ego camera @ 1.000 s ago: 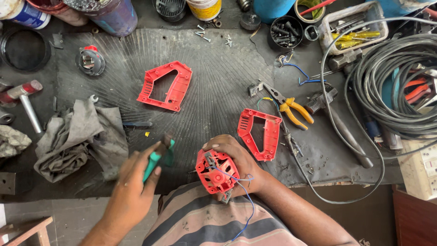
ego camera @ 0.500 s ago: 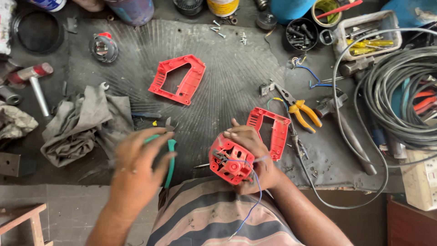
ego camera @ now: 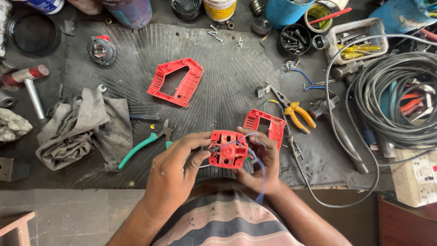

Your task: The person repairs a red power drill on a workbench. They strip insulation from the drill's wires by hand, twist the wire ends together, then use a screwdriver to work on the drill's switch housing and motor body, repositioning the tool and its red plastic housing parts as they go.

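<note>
On the ribbed black mat [ego camera: 218, 91], the green pliers [ego camera: 141, 146] now lie set down at nine o'clock of the red part [ego camera: 228, 149], which both the left hand [ego camera: 175, 175] and right hand [ego camera: 264, 164] pinch, freeing fingers for its blue wire [ego camera: 261, 175].

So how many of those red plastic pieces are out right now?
3. One red frame lies mid-mat, another red frame sits just beyond the hands, and the red housing is held between the left hand and right hand. More may be hidden.

Three red housing parts [ego camera: 228, 149], two pliers [ego camera: 144, 144], perhaps more.
</note>
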The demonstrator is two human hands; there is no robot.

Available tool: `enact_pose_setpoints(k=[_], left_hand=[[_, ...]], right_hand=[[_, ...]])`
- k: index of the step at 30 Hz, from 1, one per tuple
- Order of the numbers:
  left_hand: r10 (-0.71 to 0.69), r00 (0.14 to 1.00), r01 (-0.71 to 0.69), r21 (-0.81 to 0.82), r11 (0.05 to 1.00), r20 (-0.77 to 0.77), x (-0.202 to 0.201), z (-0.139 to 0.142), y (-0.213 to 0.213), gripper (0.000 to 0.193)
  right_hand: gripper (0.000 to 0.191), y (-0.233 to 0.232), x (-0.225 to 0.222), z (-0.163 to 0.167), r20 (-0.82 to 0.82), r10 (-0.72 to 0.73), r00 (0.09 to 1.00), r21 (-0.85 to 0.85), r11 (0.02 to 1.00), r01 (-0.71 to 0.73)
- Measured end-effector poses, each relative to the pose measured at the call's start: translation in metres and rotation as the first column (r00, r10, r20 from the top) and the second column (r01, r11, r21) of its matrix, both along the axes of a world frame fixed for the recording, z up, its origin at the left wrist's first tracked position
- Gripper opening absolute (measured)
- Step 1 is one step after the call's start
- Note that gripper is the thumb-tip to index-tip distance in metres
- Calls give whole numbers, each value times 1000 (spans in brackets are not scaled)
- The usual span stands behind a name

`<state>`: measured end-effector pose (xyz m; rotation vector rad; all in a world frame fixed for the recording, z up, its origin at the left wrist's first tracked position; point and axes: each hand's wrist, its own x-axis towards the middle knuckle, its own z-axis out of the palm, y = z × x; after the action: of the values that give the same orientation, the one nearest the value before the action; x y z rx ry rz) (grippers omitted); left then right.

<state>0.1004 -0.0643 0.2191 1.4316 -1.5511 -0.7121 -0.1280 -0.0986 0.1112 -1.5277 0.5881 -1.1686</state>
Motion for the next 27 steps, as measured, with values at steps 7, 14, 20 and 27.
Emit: enact_pose_setpoints(k=[7,14,20,27], left_hand=[[9,999,-1,186,982,-41,6,5,-8,19],[28,828,245,407,880,-560,12,-26,-13,46],[271,425,420,453,786,-864,3,-59,-10,45],[292,255,451,381,807,-922,-6,-54,-10,39]], right_hand=[[60,6,-3,1,73,-42,996,62,997,37],[46,0,-8,4,143,-70,987,219,975,38],[30,-4,-9,-2,311,-118,943,328,945,10],[42,-6,-14,-6,239,-185,953,331,938,99]])
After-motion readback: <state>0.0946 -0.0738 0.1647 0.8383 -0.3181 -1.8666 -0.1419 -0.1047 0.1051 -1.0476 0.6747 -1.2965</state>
